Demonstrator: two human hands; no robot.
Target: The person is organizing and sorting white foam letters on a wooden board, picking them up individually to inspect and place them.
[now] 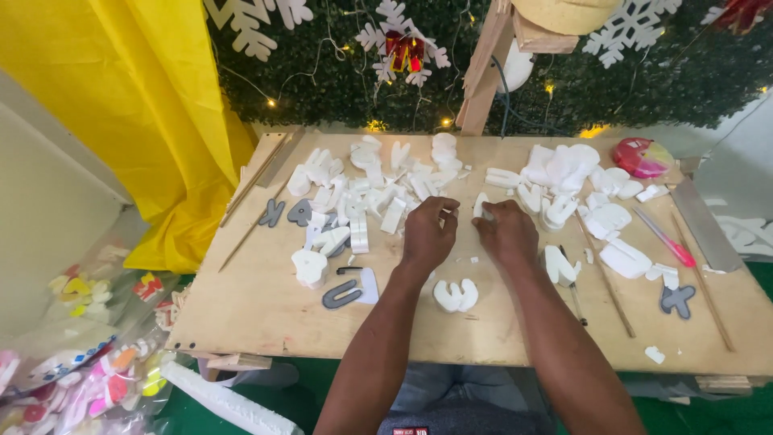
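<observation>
Hands: my left hand [429, 231] looks empty, fingers curled; my right hand [506, 229] pinches a white foam piece [481, 206].
Bench: plywood bench [266, 306], foam letters [362, 193] scattered.

1. A plywood worktable [266, 310] fills the middle of the view, its pale top lit evenly and without hard shadows.
2. Behind the worktable stands a dark green artificial hedge wall [692, 80], hung with white snowflake cut-outs [628, 28] and small warm fairy lights [373, 125].
3. A red bow ornament [405, 50] hangs on the hedge wall above the worktable's far edge.
4. A bare wooden post [483, 76] leans up from the worktable's far edge.
5. Left of the worktable, a yellow cloth [153, 105] drapes down beside a pale wall panel [40, 209].
6. Below the worktable's near edge lies green flooring [700, 415].
</observation>
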